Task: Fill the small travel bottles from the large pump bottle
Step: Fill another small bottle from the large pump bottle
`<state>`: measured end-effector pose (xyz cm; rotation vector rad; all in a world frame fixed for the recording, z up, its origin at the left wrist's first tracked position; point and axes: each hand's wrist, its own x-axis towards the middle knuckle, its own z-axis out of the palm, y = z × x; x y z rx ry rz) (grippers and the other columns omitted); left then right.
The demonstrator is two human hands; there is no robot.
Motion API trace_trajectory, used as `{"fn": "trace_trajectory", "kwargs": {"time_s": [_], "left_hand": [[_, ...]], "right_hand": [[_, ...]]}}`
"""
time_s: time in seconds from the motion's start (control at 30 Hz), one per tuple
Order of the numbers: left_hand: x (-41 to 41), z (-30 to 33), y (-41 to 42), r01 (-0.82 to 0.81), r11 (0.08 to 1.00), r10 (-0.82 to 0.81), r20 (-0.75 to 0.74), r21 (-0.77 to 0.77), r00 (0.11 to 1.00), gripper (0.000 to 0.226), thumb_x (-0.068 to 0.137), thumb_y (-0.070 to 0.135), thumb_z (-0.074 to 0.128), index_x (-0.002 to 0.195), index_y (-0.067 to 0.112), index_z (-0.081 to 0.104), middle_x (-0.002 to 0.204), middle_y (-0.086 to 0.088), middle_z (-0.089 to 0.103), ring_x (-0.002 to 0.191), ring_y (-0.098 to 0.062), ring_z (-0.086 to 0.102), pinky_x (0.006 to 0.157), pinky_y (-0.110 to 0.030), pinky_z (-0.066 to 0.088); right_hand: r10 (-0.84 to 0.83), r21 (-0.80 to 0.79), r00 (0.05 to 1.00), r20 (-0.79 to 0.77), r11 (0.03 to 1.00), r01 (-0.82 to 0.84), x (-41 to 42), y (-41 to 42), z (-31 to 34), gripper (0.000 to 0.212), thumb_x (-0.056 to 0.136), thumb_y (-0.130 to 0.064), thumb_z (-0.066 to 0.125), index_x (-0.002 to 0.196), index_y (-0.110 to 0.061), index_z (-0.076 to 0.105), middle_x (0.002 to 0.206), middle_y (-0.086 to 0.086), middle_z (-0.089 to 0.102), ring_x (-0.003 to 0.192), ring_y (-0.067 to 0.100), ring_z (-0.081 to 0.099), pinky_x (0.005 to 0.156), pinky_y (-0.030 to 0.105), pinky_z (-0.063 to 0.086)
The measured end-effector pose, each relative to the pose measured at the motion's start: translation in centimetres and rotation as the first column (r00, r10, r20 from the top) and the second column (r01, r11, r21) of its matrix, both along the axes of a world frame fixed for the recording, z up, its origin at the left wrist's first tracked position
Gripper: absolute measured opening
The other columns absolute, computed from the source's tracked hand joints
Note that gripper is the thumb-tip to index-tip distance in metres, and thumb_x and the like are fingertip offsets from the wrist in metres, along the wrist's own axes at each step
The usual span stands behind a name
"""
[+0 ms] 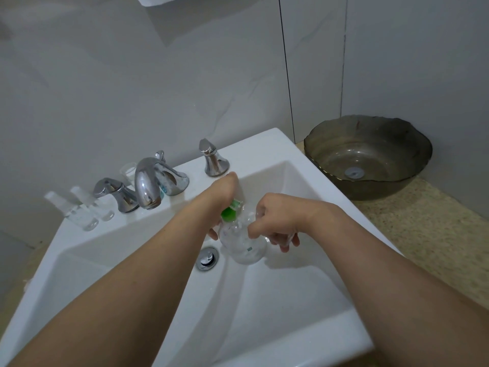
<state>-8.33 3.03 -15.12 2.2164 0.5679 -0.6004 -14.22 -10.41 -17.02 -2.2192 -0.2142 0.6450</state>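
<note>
A large clear pump bottle (242, 246) with a green pump head (229, 212) is held over the white sink basin (277, 300). My left hand (225, 190) curls over the pump head and grips the top of the bottle. My right hand (276, 221) is against the bottle's right side, fingers curled round a small clear travel bottle (289, 238) that is mostly hidden in the hand. Two more small clear travel bottles (82, 213) with clear caps stand on the sink ledge at the left.
A chrome faucet (148, 181) with two handles (116, 193) (211, 160) stands on the back ledge, and a chrome drain (207, 258) sits just left of the bottle. A dark glass bowl (367, 157) rests on the speckled counter (423, 234) at the right. Grey wall tiles rise behind.
</note>
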Motion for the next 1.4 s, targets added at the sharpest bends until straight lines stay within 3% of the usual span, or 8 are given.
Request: {"fn": "trace_trajectory", "kwargs": {"time_s": [0.1,0.3,0.43,0.53,0.67,0.77,1.23,1.4], "left_hand": [[0.0,0.9,0.2,-0.003,1.000,0.003,-0.006,-0.031,1.000,0.067,0.095,0.062,0.024,0.125,0.009,0.054,0.119,-0.015,0.062,0.112,-0.040,0.056,0.084,-0.062,0.043],[0.0,1.7,0.2,0.013,0.999,-0.015,-0.035,-0.051,0.999,0.070,0.098,0.061,0.023,0.130,0.008,0.054,0.120,-0.014,0.062,0.112,-0.038,0.057,0.089,-0.065,0.041],[0.0,1.4,0.2,0.012,0.999,-0.017,-0.090,-0.053,0.996,0.076,0.096,0.065,0.022,0.142,0.009,0.045,0.134,-0.018,0.056,0.123,-0.047,0.051,0.094,-0.073,0.037],[0.2,0.5,0.1,0.007,1.000,-0.009,-0.074,-0.021,0.997,0.073,0.093,0.062,0.024,0.132,0.007,0.051,0.122,-0.021,0.062,0.109,-0.052,0.059,0.089,-0.068,0.046],[0.1,-0.4,0.0,-0.020,1.000,0.020,-0.007,0.018,1.000,0.068,0.091,0.060,0.023,0.120,0.011,0.058,0.110,-0.019,0.066,0.096,-0.045,0.064,0.087,-0.063,0.050],[0.3,-0.7,0.0,-0.035,0.999,0.035,0.013,0.003,0.999,0.069,0.089,0.062,0.022,0.125,0.014,0.058,0.112,-0.018,0.066,0.096,-0.045,0.064,0.084,-0.064,0.050],[0.1,-0.4,0.0,-0.022,1.000,0.022,0.002,0.017,1.000,0.067,0.088,0.061,0.025,0.115,0.011,0.061,0.107,-0.019,0.068,0.094,-0.043,0.066,0.085,-0.061,0.051],[-0.1,0.1,-0.2,-0.020,0.999,0.021,-0.027,0.037,0.999,0.070,0.094,0.060,0.023,0.130,0.009,0.053,0.124,-0.021,0.059,0.109,-0.046,0.058,0.091,-0.061,0.048]], "right_hand": [[-0.012,0.055,1.000,0.017,0.998,0.011,-0.1,-0.1,0.1,0.025,0.078,-0.022,0.062,0.061,-0.006,0.052,0.048,0.009,0.055,0.049,0.028,0.063,0.045,0.024,0.044],[-0.001,0.064,1.000,0.028,0.998,0.000,-0.1,0.0,0.2,0.026,0.078,-0.021,0.061,0.058,-0.006,0.052,0.045,0.007,0.052,0.051,0.029,0.063,0.047,0.026,0.045],[0.005,0.062,1.000,0.021,0.998,-0.006,-0.1,0.1,0.2,0.029,0.079,-0.021,0.061,0.056,-0.006,0.050,0.043,0.006,0.052,0.050,0.028,0.063,0.048,0.026,0.046],[0.015,0.054,1.000,-0.008,0.998,-0.015,0.0,0.1,0.0,0.026,0.078,-0.023,0.063,0.061,-0.005,0.054,0.048,0.009,0.055,0.051,0.029,0.064,0.047,0.026,0.047],[0.025,0.023,0.998,-0.063,0.999,-0.024,0.2,0.2,-0.3,0.024,0.079,-0.024,0.065,0.068,-0.006,0.055,0.053,0.011,0.057,0.052,0.030,0.066,0.047,0.026,0.048],[0.029,0.013,0.997,-0.068,1.000,-0.028,0.2,0.3,-0.3,0.028,0.079,-0.025,0.065,0.061,-0.007,0.052,0.051,0.010,0.056,0.052,0.029,0.066,0.047,0.025,0.048],[0.031,-0.004,0.998,-0.056,0.999,-0.031,0.4,0.3,-0.5,0.025,0.077,-0.026,0.064,0.067,-0.005,0.056,0.054,0.013,0.056,0.053,0.029,0.066,0.048,0.026,0.048],[0.029,0.004,0.998,-0.051,1.000,-0.029,0.2,0.2,-0.2,0.023,0.079,-0.024,0.063,0.070,-0.004,0.057,0.049,0.010,0.054,0.053,0.029,0.065,0.048,0.025,0.048]]}}
